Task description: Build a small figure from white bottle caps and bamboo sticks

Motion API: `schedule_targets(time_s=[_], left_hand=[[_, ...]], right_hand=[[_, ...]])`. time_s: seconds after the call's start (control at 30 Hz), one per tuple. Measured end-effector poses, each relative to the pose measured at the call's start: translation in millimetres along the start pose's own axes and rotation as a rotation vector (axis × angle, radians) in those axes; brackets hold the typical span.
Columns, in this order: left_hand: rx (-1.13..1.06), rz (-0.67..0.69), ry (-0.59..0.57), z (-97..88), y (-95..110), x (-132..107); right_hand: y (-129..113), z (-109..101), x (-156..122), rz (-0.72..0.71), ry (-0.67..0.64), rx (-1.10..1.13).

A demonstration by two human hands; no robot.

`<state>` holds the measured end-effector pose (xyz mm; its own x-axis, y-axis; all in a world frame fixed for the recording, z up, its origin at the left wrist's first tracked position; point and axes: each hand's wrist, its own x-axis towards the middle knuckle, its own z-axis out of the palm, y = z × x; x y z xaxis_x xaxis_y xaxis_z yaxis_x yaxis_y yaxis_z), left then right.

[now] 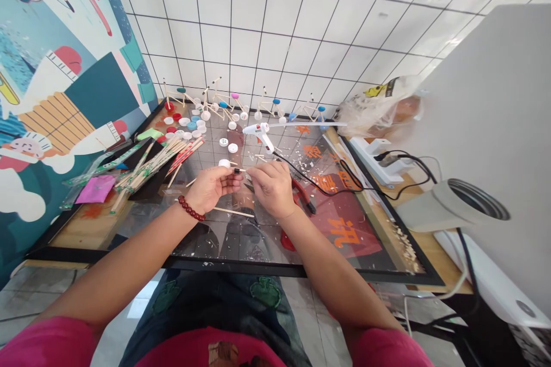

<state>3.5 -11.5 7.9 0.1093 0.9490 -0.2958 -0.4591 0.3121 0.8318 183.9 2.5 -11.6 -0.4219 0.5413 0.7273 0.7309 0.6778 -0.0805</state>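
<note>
My left hand (pixel 212 186), with a beaded bracelet at the wrist, pinches a short thin wooden stick (pixel 242 171) with a small black piece (pixel 236 171) on it. Close beside it, my right hand (pixel 272 186) is closed at the stick's other end; its curled fingers hide part of the grip. A white bottle cap (pixel 224 164) shows just beyond my left fingertips. Past my hands lies a white glue gun (pixel 262 136). Red-handled pliers (pixel 305 196) rest by my right wrist, partly covered. Under my hands, a loose wooden stick (pixel 235 212) lies on the glass tabletop (pixel 198 246).
Several stick-and-cap figures (pixel 224 104) stand along the tiled wall. Loose caps (pixel 185 122) and a bundle of sticks (pixel 148 169) lie at left. The glue gun's black cord (pixel 297 170) runs right to a power strip (pixel 376 160). A grey cylindrical container (pixel 430 209) is at right.
</note>
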Motion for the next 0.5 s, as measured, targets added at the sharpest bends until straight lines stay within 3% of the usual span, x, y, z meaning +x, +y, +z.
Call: schedule_targets(time_s=[0.17, 0.37, 0.5], left_hand=[[0.054, 0.039, -0.009, -1.7, -4.3, 1.9], [0.107, 0.134, 0.046, 1.5, -1.5, 0.0], [0.100, 0.219, 0.029, 3.6, -1.8, -0.8]], right_hand=[[-0.5, -2.0, 0.4, -0.063, -0.001, -0.048], [-7.0, -0.4, 0.6, 0.060, -0.031, 0.045], [-8.4, 1.6, 0.0, 0.056, -0.042, 0.065]])
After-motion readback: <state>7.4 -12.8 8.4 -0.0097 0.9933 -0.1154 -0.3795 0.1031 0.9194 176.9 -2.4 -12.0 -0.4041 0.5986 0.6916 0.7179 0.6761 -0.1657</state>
